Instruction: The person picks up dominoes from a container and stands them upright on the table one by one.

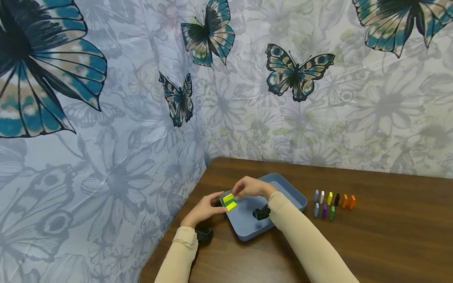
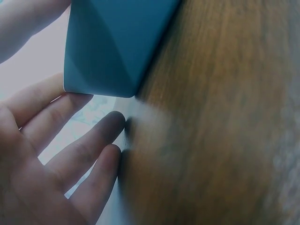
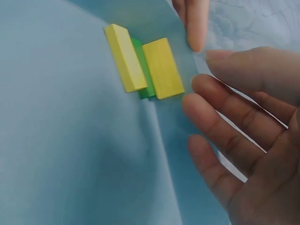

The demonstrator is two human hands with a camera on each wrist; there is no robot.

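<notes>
Two yellow blocks (image 3: 163,70) and a green block (image 3: 145,70) between them sit in the left corner of a blue-grey tray (image 1: 247,234). My left hand (image 1: 203,210) holds that corner of the tray, thumb on the near side and forefinger on the far side. In the left wrist view its other fingers spread beneath the tray wall (image 2: 103,56). My right hand (image 1: 253,186) hovers over the far left rim beside the blocks. Its relaxed fingertips (image 3: 199,105) are right at the rim, with nothing held between them.
Several coloured blocks (image 1: 330,198) stand upright in two rows on the brown table (image 1: 396,220), right of the tray. A dark wrist camera (image 1: 262,213) hangs below the right wrist, over the tray. Butterfly-patterned cloth (image 1: 354,129) walls the back and left.
</notes>
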